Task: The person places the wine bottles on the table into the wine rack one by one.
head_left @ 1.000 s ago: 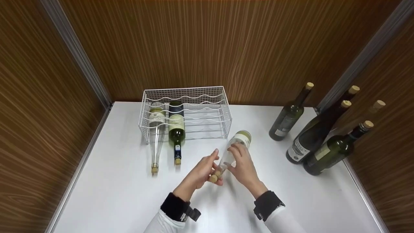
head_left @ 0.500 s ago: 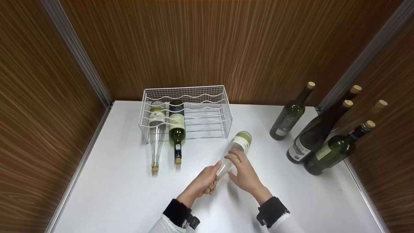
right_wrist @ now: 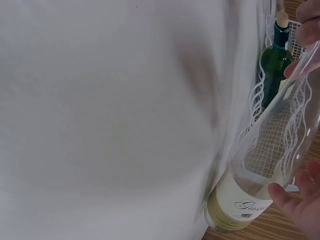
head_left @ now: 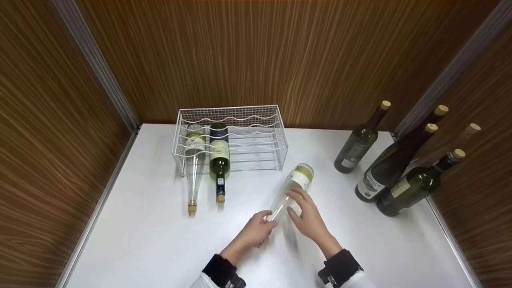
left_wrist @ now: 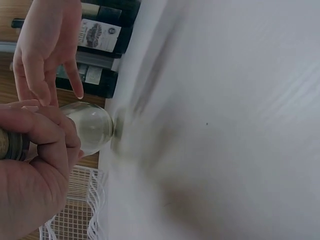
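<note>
A clear bottle (head_left: 282, 197) slants above the worktop (head_left: 140, 224), its neck gripped by the left hand (head_left: 258, 231); the right hand (head_left: 311, 221), fingers loosely spread, is at its body. Beyond, a wire rack (head_left: 232, 115) holds two bottles (head_left: 219, 162).

Clear, labelled bottle (head_left: 282, 201), tilted
</note>
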The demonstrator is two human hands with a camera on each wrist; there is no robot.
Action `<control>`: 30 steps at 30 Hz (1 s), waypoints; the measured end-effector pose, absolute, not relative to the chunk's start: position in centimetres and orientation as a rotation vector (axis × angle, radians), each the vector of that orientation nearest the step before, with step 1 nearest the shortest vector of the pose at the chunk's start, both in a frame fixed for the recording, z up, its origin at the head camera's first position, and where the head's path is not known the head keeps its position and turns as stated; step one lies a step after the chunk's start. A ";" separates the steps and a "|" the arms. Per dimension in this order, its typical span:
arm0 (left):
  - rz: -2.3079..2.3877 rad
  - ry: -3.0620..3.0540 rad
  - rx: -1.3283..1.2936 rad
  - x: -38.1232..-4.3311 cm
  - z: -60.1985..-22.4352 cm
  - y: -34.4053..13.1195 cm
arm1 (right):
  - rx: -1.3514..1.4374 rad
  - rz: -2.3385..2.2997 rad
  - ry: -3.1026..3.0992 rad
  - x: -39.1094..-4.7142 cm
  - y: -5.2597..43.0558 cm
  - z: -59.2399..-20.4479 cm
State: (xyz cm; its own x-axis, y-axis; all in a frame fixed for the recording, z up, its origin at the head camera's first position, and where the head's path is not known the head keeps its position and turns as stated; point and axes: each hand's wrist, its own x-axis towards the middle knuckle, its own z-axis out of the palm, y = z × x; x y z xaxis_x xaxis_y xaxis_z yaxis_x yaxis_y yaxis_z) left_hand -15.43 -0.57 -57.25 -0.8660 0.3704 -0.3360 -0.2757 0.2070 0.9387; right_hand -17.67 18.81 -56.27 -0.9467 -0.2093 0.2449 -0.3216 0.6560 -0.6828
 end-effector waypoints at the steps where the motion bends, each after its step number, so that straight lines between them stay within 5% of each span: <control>1: 1.703 2.000 0.100 -15.4 -57.4 -0.6 | 0.414 1.181 -2.722 -17.7 18.8 -56.2; 16: 1.729 2.074 0.068 -13.6 -57.2 -1.3 | 0.044 1.414 -2.806 -17.2 19.1 -57.0; 30: 1.796 2.079 -0.092 -12.4 -56.8 -3.2 | 0.049 1.457 -2.911 -17.2 17.7 -57.8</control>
State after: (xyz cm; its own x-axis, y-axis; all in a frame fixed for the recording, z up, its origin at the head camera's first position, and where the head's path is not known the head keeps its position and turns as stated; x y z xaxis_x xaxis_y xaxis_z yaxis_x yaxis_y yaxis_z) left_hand -12.37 -3.22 -56.83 -0.9216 0.2015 -0.3316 -0.2988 0.1766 0.9378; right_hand -17.24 17.74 -57.77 -0.9930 -0.0781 -0.0885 0.0241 0.6003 -0.7994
